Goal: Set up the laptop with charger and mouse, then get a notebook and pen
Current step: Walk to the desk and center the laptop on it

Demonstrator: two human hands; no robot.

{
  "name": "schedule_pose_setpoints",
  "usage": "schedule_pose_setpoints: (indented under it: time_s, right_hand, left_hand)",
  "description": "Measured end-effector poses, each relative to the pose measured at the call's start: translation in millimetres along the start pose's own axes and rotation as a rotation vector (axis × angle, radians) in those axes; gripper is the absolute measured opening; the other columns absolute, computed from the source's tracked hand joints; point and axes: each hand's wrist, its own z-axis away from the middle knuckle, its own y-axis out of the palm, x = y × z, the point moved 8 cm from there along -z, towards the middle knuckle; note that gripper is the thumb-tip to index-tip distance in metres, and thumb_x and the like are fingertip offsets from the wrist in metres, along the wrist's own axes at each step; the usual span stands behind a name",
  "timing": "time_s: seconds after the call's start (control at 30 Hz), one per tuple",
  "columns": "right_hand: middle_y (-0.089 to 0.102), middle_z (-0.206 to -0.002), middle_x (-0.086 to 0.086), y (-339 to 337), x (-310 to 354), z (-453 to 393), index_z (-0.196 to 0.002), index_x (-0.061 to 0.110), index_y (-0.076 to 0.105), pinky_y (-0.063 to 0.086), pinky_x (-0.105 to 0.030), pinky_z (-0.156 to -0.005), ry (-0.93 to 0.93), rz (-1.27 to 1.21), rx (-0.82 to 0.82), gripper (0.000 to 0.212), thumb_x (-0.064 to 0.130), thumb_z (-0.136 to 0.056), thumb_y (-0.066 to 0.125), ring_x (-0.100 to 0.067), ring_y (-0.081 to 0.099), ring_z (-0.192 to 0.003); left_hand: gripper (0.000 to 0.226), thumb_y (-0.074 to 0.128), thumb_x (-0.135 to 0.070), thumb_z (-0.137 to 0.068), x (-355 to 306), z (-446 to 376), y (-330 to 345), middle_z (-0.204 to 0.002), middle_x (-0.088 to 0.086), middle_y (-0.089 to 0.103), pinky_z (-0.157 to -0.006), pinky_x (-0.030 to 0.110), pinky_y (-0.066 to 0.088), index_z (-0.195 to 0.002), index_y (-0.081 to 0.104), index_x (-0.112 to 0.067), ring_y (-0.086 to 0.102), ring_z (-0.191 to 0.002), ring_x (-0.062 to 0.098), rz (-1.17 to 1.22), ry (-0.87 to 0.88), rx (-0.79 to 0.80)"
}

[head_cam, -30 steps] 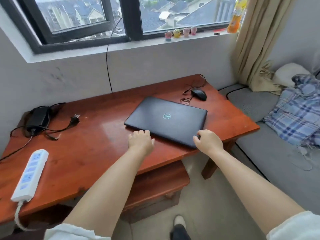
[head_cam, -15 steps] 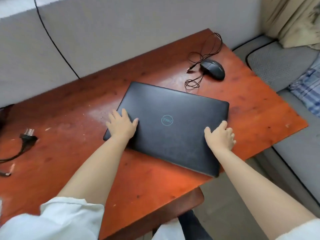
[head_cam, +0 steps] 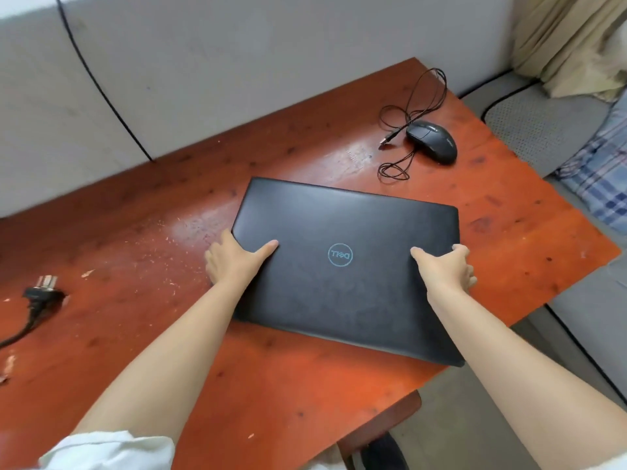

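Laptop (head_cam: pixel 346 266), lid shut, lies askew on the table (head_cam: pixel 169 334), its near right corner hanging past the edge. Left hand (head_cam: pixel 234 262) and right hand (head_cam: pixel 448 269) clamp its 2 side edges, thumbs on top. Judged stiff, fairly heavy, smooth-skinned; side edges give the safest hold. Versus 0.5 s ago: left palm lay flat on the lid, now wrapped round the edge. Mouse (head_cam: pixel 432 140) well apart behind.

Bare desk (head_cam: pixel 142 266) lies open left of the closed laptop (head_cam: pixel 346 266). Behind it, the mouse (head_cam: pixel 432 141) and its looped cable (head_cam: pixel 400 130) crowd the far right corner.
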Motion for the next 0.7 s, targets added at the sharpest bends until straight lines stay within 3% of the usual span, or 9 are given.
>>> schedule_pose_setpoints:
  time_s: [0.43, 0.7]
  right_hand:
    - [0.044, -0.136, -0.017, 110, 59, 107, -0.137, 0.018, 0.035, 0.035, -0.045, -0.104, -0.412, 0.244, 0.330, 0.074, 0.031, -0.073, 0.070, -0.036, 0.033, -0.127]
    - [0.048, -0.136, -0.018, 116, 80, 103, -0.134, 0.014, 0.040, 0.035, -0.044, -0.103, -0.528, 0.334, 0.301, 0.070, 0.033, -0.075, 0.071, -0.038, 0.035, -0.127]
  left_hand:
    - [0.091, 0.072, -0.059, -0.065, 189, 81, -77, -0.126, 0.022, 0.054, -0.097, 0.044, 0.041, -0.132, 0.040, -0.007, 0.044, -0.118, 0.039, 0.142, -0.462, -0.291]
    - [0.089, 0.073, -0.055, -0.068, 193, 91, -62, -0.126, 0.023, 0.053, -0.100, 0.042, 0.038, -0.132, 0.038, -0.003, 0.043, -0.118, 0.039, 0.198, -0.499, -0.274]
